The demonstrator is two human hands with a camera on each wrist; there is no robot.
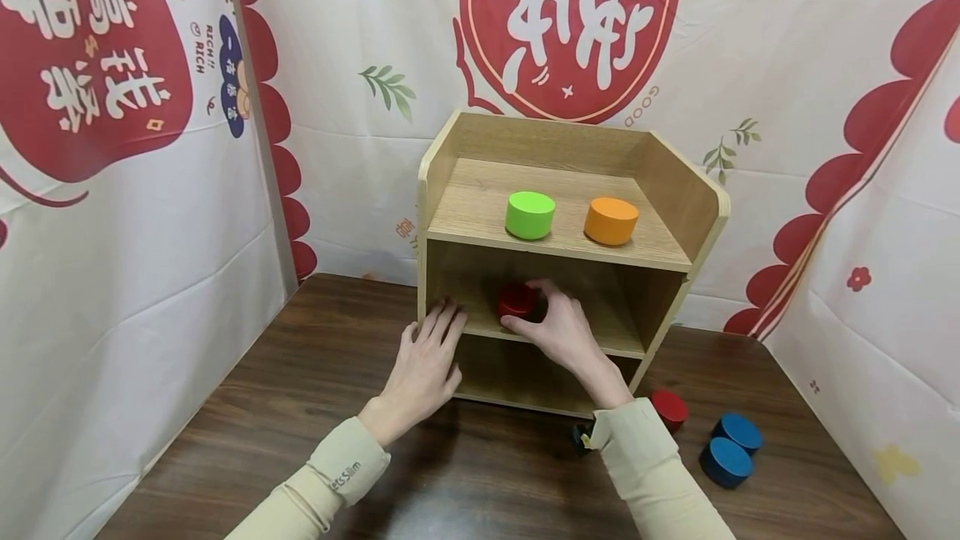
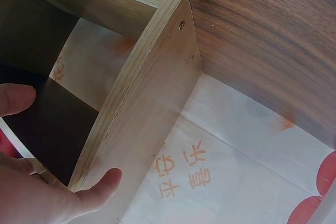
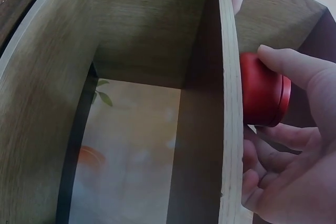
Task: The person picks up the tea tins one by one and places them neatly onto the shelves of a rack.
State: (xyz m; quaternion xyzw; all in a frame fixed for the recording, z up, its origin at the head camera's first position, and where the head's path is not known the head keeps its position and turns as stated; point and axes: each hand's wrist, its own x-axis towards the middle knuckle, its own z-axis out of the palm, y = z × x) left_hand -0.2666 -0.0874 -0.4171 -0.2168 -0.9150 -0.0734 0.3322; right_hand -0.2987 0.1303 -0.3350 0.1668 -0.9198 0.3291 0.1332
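Note:
A small wooden shelf unit [image 1: 558, 257] stands on the table. In its middle compartment a round red tin [image 3: 265, 90] with a lidded rim is held by my right hand [image 1: 558, 327], thumb on one side and fingers on the other. My left hand [image 1: 423, 365] grips the unit's left front edge at the middle board. Its thumb [image 2: 18, 98] reaches into the lower compartment and one finger lies along the outer side panel [image 2: 142, 114]. On the top board sit a green tin [image 1: 530, 216] and an orange tin [image 1: 611, 221], side by side.
Right of the unit, another red tin [image 1: 669, 410] lies on the dark wooden table [image 1: 285, 373], partly behind the right sleeve. Two blue tins [image 1: 727, 462] sit close together near it. Printed cloth [image 1: 360, 190] hangs behind and at both sides.

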